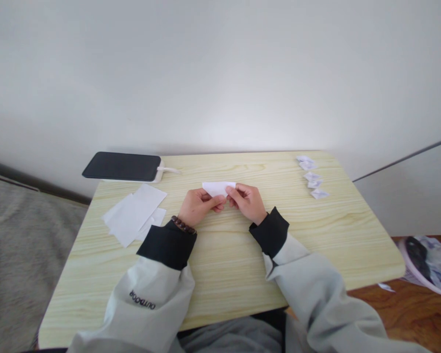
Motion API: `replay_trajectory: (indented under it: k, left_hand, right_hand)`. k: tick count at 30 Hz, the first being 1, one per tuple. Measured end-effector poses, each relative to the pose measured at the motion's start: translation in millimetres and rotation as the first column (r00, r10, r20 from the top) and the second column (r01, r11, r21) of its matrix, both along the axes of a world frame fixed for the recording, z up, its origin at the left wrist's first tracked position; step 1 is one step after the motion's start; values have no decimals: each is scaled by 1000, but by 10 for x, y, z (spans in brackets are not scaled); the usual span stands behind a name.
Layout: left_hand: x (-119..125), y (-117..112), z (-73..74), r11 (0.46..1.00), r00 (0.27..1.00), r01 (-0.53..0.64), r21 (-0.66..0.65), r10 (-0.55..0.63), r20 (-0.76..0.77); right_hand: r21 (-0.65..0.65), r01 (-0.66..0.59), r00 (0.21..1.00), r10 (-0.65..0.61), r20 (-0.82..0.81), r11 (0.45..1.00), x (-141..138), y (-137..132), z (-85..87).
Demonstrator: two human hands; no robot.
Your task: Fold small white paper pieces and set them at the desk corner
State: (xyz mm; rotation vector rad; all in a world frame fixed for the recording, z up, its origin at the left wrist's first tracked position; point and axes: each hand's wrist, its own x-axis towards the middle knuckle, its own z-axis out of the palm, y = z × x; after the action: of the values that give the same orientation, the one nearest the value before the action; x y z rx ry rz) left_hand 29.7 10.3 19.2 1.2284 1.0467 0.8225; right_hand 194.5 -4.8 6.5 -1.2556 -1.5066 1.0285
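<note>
Both hands pinch a small piece of folded white paper (pixel 217 188) above the middle of the table. My left hand (pixel 198 205) has its thumb on the paper's lower left part. On the other side, my right hand (pixel 248 200) grips the right end between thumb and fingers. The paper's top edge is straight, and its lower part is partly hidden by the thumbs. Loose white paper sheets (pixel 135 211) lie overlapped to the left of my left hand. Several small folded paper pieces (pixel 313 180) stand in a column on the right of the table.
A dark-screened phone (pixel 123 166) rests on a white block with a short white cable at the table's back left. The wooden table (pixel 235 274) meets a white wall behind. A bin (pixel 422 269) with crumpled contents stands on the floor to the right.
</note>
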Motion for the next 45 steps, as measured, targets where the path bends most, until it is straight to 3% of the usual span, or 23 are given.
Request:
replay_trajectory:
  k: [6,11,14,16,19,22,26,31,39,45]
  left_hand:
    - [24,-7,-33,1000,1000,-17,-6,17,0]
    - [-29,12,-105,973,991,-108,206,122,-59]
    - [-116,55,-139,891,931,-104,443,244,-271]
    - [-170,90,-163,816,873,4,578,279,-400]
    - [-216,132,-210,719,815,156,677,293,-500]
    - [-226,144,-260,678,740,218,702,354,-572]
    - [-230,129,-301,646,669,267,715,410,-620]
    - [-243,118,-315,619,653,304,724,418,-632]
    - [-236,125,-313,633,667,280,722,413,-620]
    - [-228,103,-305,626,629,275,730,457,-629]
  right_hand:
    - [-31,19,999,-20,-34,999,20,30,-11]
    - [-78,-27,993,17,-115,997,39,66,-77]
    - [-7,-26,999,25,-48,1000,28,46,-97]
    - [84,-25,992,15,127,996,26,31,-95]
    - [231,-63,914,-37,405,971,49,35,-93]
    - [315,-112,862,-65,503,942,89,68,-119]
    - [355,-97,849,-109,517,930,106,89,-164]
    - [367,-100,825,-129,550,925,85,72,-190]
    - [363,-66,804,-167,571,929,70,56,-194]
    - [354,-34,785,-194,588,935,57,47,-187]
